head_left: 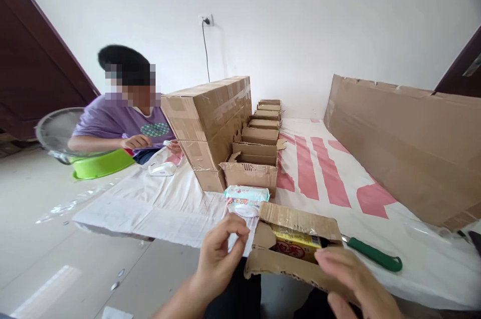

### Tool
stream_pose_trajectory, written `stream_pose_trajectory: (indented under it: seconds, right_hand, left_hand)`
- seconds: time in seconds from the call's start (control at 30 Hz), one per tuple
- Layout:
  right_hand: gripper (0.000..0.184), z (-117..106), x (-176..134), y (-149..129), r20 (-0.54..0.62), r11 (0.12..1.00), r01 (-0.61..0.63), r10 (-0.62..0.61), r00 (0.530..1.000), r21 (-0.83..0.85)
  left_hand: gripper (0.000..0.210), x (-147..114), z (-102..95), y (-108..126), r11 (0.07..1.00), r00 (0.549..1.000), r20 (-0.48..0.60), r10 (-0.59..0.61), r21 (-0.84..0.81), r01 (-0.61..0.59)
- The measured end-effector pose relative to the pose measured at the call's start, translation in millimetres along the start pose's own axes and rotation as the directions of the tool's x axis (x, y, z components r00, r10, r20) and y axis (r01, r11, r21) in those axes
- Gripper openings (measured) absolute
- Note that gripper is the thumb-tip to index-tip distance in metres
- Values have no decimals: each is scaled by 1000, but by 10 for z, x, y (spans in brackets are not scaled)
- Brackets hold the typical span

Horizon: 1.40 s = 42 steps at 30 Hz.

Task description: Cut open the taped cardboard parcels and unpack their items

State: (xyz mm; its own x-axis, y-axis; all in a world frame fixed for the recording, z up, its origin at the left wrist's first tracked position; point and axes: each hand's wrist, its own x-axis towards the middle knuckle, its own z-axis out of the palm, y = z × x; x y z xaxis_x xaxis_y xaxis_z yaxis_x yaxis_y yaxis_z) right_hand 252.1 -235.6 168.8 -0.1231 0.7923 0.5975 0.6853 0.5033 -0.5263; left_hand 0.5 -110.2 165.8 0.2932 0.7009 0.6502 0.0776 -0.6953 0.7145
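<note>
A small open cardboard box (296, 221) sits at the table's near edge, its flaps folded outward. Inside lies a yellow packet (295, 246) with red lettering, partly covered by the flaps. My left hand (221, 251) is beside the box's left end, thumb and forefinger curled together in a pinch; whatever may be between the tips cannot be made out. Over the box's right end hovers my right hand (353, 276), fingers stretched out and apart, holding nothing. A green-handled tool (374, 254) rests to the right of the box, its metal end partly hidden behind it.
A pale blue wipes pack (246, 196) lies behind the box. Beyond it, a row of open cartons (250, 175) runs along a taped cardboard wall (221, 123). A large cardboard panel (406, 143) stands right. Across the table, a person (124, 108) in purple handles a small white object.
</note>
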Motion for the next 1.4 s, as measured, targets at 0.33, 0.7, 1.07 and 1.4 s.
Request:
stream_pose_trajectory:
  seconds: [0.33,0.7,1.07,1.4]
  right_hand:
    - [28,97,184,382,299,907,59,76,951,-417]
    - [30,227,202,560,186,861,62,38,982,-505]
    - [27,14,1017,628,244,920,-366,391,887,-144]
    - [37,895,1770,1186,710,795,-562,531,463,-227]
  left_hand:
    - [28,-150,-211,-411,773,801,322,-504,582,252]
    - [102,-437,74,-848,865,691,543,-478,428,261]
    - [73,40,-464,-1621,662,707,-240,-666,247,707]
    - [86,70,-327,-1969,759,762,-19,-647,69,647]
